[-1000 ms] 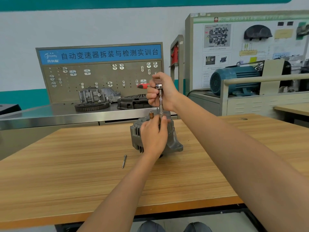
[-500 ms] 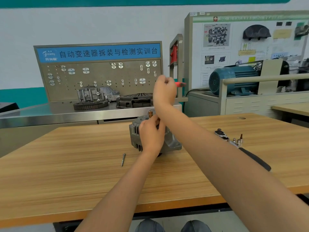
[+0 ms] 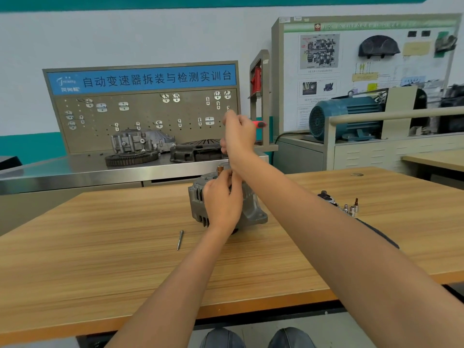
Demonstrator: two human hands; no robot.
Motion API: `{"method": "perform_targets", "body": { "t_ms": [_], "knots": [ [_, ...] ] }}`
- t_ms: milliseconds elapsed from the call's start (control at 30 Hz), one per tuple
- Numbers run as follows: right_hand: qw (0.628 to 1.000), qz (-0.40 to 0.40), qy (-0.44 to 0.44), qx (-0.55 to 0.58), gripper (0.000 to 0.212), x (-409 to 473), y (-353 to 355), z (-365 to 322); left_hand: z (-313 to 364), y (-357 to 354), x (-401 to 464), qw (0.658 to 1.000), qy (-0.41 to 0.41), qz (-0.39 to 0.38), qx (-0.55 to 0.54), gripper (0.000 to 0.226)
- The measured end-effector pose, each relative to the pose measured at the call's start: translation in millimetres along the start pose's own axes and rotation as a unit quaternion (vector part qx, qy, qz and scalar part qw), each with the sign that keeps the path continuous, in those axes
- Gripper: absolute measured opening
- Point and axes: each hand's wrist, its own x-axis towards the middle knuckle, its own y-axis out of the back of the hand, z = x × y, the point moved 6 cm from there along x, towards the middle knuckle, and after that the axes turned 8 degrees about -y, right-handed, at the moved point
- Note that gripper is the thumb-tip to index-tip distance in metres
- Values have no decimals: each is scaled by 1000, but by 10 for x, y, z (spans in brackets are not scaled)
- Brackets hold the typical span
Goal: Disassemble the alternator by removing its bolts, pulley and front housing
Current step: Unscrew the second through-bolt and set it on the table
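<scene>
A grey alternator (image 3: 254, 213) stands on the wooden table (image 3: 100, 259), a brass stud (image 3: 220, 169) sticking up from its top. My left hand (image 3: 222, 202) lies over the alternator, its fingers curled on the top near the stud. Above it, my right hand (image 3: 238, 135) grips a ratchet with a red handle (image 3: 259, 124) that points right; the tool's shaft is hidden behind the hand and wrist. A loose long bolt (image 3: 179, 239) lies on the table left of the alternator.
A socket set (image 3: 349, 208) with upright bits lies on the table to the right, partly behind my right forearm. Behind the table stands a steel bench (image 3: 50, 172) with a pegboard, a gearbox housing and a ring gear. A blue motor (image 3: 344, 118) sits far right.
My right hand swung the red ratchet handle from pointing left round to the right. My left hand stayed on the alternator. The socket set came into view.
</scene>
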Motion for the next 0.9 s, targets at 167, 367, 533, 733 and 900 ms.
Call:
{"method": "perform_targets", "body": {
  "t_ms": [167, 367, 533, 733, 900],
  "knots": [
    [971, -180, -153, 32, 22, 40, -112, 67, 41, -19, -20, 1000, -10, -2, 18, 27],
    [912, -336, -223, 70, 35, 24, -202, 72, 20, -10, -15, 1000, -13, -10, -4, 25],
    [981, -143, -128, 40, 31, 54, -88, 45, 17, 2, -8, 1000, 4, -10, -24, 22],
    [980, 148, 100, -84, 16, -137, 108, 41, -63, -1, -5, 998, 58, 6, 10, 42],
    [986, 111, 98, -83, 15, -97, 104, 2, -41, -2, -3, 999, 26, 22, -9, 44]
  ]
}}
